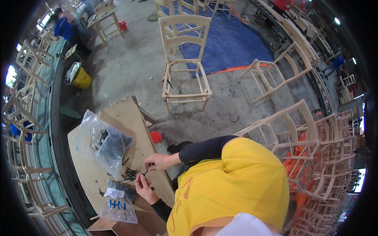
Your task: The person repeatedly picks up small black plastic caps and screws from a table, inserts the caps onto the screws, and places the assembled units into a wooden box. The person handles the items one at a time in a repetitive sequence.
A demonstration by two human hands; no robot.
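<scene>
Over a wooden worktable [114, 112], my left hand [145, 189] and my right hand [156, 161] meet with their fingertips pinched. Between them is a small dark bolt [146, 172], partly hidden by the fingers. Just left of my hands lies a loose pile of black bolts [130, 174]. Farther back on the table, a large clear plastic bag [92, 133] slumps open with more dark hardware inside. Nearer to me sits a second clear bag [118, 208] with blue marks. A few small dark round pieces [152, 188] are beside my left hand.
A bare wooden chair [185, 59] stands ahead on the concrete floor, before a blue tarp [236, 43]. More chairs [327, 153] crowd the right. A conveyor line [51, 118] carrying chairs runs along the left. A red bucket [156, 137] and a yellow bin [81, 78] stand on the floor.
</scene>
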